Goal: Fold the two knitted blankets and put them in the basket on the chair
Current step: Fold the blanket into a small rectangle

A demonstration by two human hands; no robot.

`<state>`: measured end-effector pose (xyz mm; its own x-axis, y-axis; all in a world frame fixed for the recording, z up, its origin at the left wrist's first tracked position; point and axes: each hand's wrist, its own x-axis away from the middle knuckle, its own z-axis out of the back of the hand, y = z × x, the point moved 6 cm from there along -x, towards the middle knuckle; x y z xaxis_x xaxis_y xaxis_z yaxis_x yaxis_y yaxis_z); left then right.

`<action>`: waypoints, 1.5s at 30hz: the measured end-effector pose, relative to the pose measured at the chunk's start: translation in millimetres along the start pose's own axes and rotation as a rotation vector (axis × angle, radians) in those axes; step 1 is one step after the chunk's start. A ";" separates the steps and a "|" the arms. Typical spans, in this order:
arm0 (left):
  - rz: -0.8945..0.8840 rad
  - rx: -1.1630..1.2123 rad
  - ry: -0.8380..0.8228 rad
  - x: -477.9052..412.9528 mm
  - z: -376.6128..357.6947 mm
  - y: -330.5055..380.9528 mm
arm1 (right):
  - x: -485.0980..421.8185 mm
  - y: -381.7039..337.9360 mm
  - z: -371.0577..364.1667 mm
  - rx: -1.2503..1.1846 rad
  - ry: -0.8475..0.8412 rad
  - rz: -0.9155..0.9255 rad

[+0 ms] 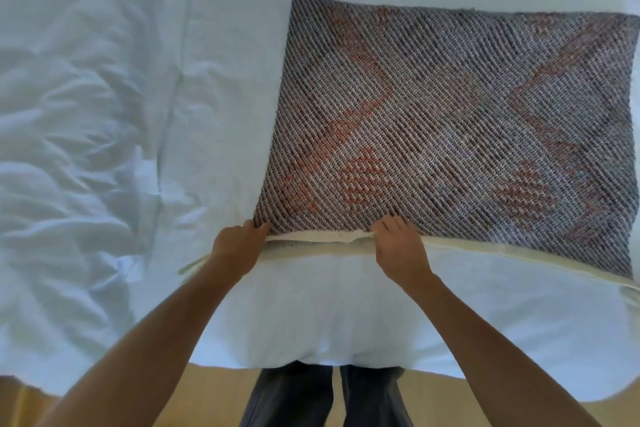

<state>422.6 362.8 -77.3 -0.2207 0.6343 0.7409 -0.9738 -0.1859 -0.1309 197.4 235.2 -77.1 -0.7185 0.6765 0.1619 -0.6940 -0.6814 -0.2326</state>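
Fingers point(257, 226) of the left hand point(237, 248) curl onto the blanket point(433, 121) at its near left corner and pinch the edge; the thumb is hidden, so how it lies cannot be told. The right hand point(398, 246) pinches the same near edge a little further along, fingertips on top of the knit. Between the two hands the edge stands slightly off the bed point(104, 115), and a cream hem point(332, 236) shows under the grey and rust pattern.

The blanket lies flat on the white bed, right of centre, and its right side runs out of frame. Its far edge is well away from both hands. Only the near left stretch is gripped, and the rest of that edge, to the right of the right hand, rests on the sheet.

It looks soft and limp, fairly thick and probably of moderate weight. The knit should give a sure grip without slipping. It will likely sag and stretch wherever it is unsupported, so pulling on a few stitches could distort it. The corners and the hemmed edge seem the best places to hold. Hands set wider apart would keep a fold square.
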 end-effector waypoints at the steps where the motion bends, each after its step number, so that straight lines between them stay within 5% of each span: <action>1: 0.000 -0.009 -0.001 1.9 -5.3 -0.9 | 3.8 -1.9 -0.9 -0.004 0.011 0.020; 8: 0.002 -0.034 -0.027 -0.9 -18.4 6.1 | 20.0 0.5 -12.6 0.031 -0.014 -0.008; 17: -0.161 -0.022 0.267 -8.7 17.4 61.9 | 53.9 23.3 13.0 0.047 -0.020 -0.250; 21: -0.142 -0.045 0.267 -18.2 25.7 86.1 | 57.8 66.6 21.9 0.126 -0.009 -0.330; 31: -0.017 0.010 0.241 -5.2 -0.5 108.0 | 53.2 111.8 7.7 0.093 -0.034 -0.124; 35: -0.039 0.039 0.274 -14.7 35.8 176.1 | 76.8 165.0 28.1 -0.028 0.002 -0.198; 40: -0.284 0.057 0.375 -32.5 104.6 319.5 | 142.7 272.9 48.5 0.105 0.042 -0.442; 45: -0.290 0.006 0.326 -55.8 126.6 403.4 | 178.7 342.4 50.9 0.189 0.007 -0.557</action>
<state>49.0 157.4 -88.1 0.0552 0.8646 0.4994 -0.9979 0.0311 0.0566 -171.1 108.5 -79.0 -0.2437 0.9482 0.2040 -0.9636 -0.2606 0.0603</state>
